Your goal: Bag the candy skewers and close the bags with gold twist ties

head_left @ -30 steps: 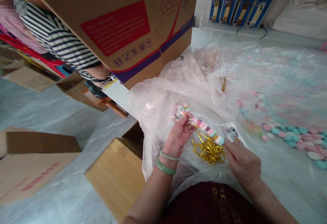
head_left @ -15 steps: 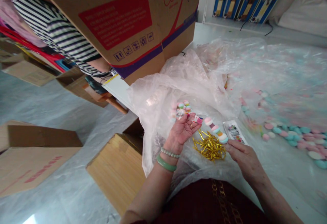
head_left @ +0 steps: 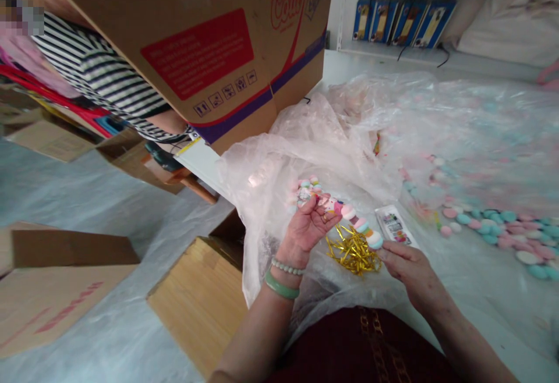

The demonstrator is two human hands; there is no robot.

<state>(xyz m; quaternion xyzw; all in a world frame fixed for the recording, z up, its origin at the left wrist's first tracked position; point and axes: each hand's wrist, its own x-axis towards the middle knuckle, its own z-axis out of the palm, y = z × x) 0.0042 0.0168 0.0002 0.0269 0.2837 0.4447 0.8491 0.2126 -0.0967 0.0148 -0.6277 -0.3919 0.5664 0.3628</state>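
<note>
My left hand (head_left: 309,227), palm up with a bead bracelet and green bangle at the wrist, pinches a small clear bag with pink print (head_left: 332,204) between thumb and fingers. My right hand (head_left: 408,262) grips the lower end of a row of pastel marshmallow-like sweets (head_left: 361,226). The row's upper end meets the bag; whether it is inside I cannot tell. Below the row lies a heap of gold twist ties (head_left: 354,250). A white printed packet (head_left: 394,226) lies beyond my right hand. More pastel sweets (head_left: 311,183) show past my left fingertips.
Clear plastic sheeting (head_left: 279,156) covers much of the table. Loose pastel sweets (head_left: 502,226) are spread at the right. A large cola carton (head_left: 236,98) stands at the back left, with a person in a striped top (head_left: 109,74) behind it. An open carton (head_left: 196,295) stands below the table's left side.
The row of sweets and the printed bag have come together, closing the small gap between them. Both hands keep their hold. The head view has shifted slightly.
</note>
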